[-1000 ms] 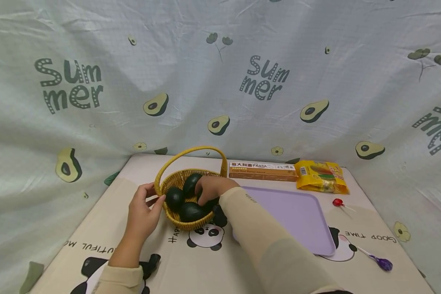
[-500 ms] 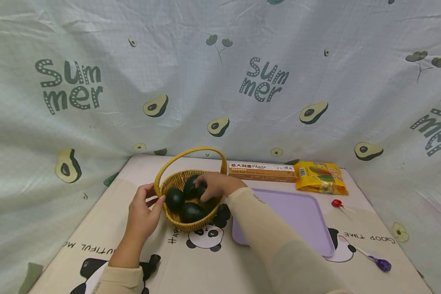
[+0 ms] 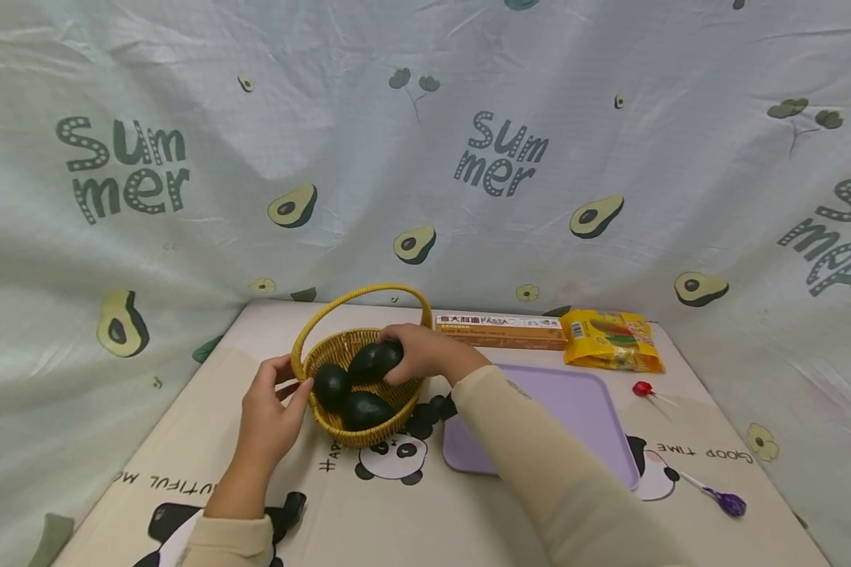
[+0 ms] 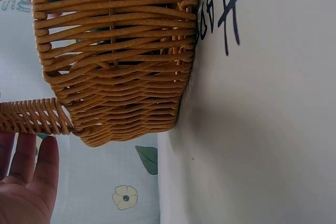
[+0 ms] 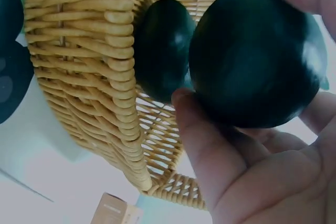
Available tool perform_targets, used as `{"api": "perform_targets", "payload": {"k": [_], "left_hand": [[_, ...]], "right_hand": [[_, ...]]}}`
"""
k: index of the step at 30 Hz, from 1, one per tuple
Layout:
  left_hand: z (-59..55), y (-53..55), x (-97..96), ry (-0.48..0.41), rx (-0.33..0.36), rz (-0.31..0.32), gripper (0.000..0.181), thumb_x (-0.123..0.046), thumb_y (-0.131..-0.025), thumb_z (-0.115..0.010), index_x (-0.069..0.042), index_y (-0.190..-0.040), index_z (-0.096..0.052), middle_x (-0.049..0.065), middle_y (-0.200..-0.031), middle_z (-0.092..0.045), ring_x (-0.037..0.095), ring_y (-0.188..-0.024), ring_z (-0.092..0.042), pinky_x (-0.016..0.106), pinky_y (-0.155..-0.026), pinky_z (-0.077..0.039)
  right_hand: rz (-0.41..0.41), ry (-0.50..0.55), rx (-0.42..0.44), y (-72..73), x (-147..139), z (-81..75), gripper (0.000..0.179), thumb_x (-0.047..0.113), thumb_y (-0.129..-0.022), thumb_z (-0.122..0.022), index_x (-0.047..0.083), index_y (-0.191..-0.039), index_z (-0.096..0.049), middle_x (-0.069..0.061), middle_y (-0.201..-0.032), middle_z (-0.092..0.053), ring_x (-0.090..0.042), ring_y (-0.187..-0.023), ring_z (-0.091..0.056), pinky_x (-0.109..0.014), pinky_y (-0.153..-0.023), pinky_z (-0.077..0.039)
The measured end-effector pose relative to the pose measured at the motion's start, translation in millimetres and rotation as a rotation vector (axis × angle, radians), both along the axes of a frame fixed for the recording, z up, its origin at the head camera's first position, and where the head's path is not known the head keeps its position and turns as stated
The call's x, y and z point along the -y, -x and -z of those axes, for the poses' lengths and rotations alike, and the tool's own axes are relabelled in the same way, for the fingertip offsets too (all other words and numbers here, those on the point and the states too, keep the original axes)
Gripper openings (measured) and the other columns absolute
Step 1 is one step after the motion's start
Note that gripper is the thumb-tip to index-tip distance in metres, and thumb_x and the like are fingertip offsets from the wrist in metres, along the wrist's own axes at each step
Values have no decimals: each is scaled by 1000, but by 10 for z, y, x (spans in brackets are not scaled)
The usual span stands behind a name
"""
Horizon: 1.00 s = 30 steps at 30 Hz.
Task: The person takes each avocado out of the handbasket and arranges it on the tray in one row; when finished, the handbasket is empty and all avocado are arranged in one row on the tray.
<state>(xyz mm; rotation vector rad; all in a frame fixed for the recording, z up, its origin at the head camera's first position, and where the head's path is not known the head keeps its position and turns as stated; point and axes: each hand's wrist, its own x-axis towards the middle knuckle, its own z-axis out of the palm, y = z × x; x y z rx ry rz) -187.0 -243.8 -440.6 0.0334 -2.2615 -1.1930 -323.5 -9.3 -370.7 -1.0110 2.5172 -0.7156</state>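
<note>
A yellow wicker basket (image 3: 369,435) with a tall arched handle (image 3: 358,294) stands left of centre. Inside it lie dark green, glossy avocados: one on the left (image 3: 332,386), one in front (image 3: 366,411) and one at the back (image 3: 362,364). My left hand (image 3: 273,405) holds the basket at the foot of its handle, thumb at the rim. Over the basket's right side, my right hand (image 3: 429,352) grips another avocado (image 5: 257,59) between thumb and fingers. In the right wrist view this avocado is close to the wicker rim and partly covers the fruit behind it.
Right of the basket lies a lilac tray (image 3: 574,394), partly under my right sleeve. Behind it are a pasta box (image 3: 503,332) and a yellow snack bag (image 3: 613,340). A red lollipop (image 3: 641,388) and a purple lollipop (image 3: 729,502) lie further right.
My right hand has drawn up and to the right inside the basket, and the avocado in its fingers now shows. The left hand keeps its hold by the handle.
</note>
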Motion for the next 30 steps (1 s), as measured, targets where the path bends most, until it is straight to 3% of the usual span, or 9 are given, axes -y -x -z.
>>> {"api": "perform_targets", "payload": {"k": [3, 7, 14, 22, 30], "left_hand": [[14, -7, -2, 3, 6, -4, 43, -4, -97, -69, -2, -136, -50, 15, -123, -62, 30, -117, -64, 52, -101, -56], [23, -14, -7, 13, 7, -5, 43, -5, -97, -69, -2, -136, -50, 15, -123, -62, 30, -117, -64, 52, -101, -56], [15, 4, -5, 23, -27, 7, 43, -2, -96, -69, -1, -135, -50, 15, -121, -62, 29, -115, -64, 51, -99, -57], [12, -10, -3, 30, -38, 13, 44, -3, -95, -70, -1, -135, -51, 16, -119, -63, 32, -113, -66, 52, -98, -58], [5, -17, 21, 30, -38, 7, 44, -2, -95, -70, 0, -135, -51, 16, -119, -63, 31, -114, -65, 50, -98, -58]], "right_hand": [[-24, 48, 0, -32, -37, -6, 65, 20, -80, -78, 16, -141, -55, -2, -128, -61, -18, -107, -59, -33, -92, -57], [-51, 73, -4, -69, -115, -10, 67, 17, -79, -78, 18, -142, -56, 0, -133, -59, -17, -111, -58, -34, -95, -55], [-25, 156, 50, -147, -281, -28, 64, 19, -79, -84, 21, -137, -55, 0, -139, -55, -19, -118, -57, -38, -102, -55], [-31, 241, 123, -295, -490, 25, 64, 19, -80, -79, 33, -138, -57, -1, -138, -57, -17, -108, -63, -33, -89, -59], [57, 361, 175, -352, -656, 132, 62, 23, -76, -87, 26, -128, -54, -6, -125, -59, -22, -102, -66, -37, -85, -61]]}}
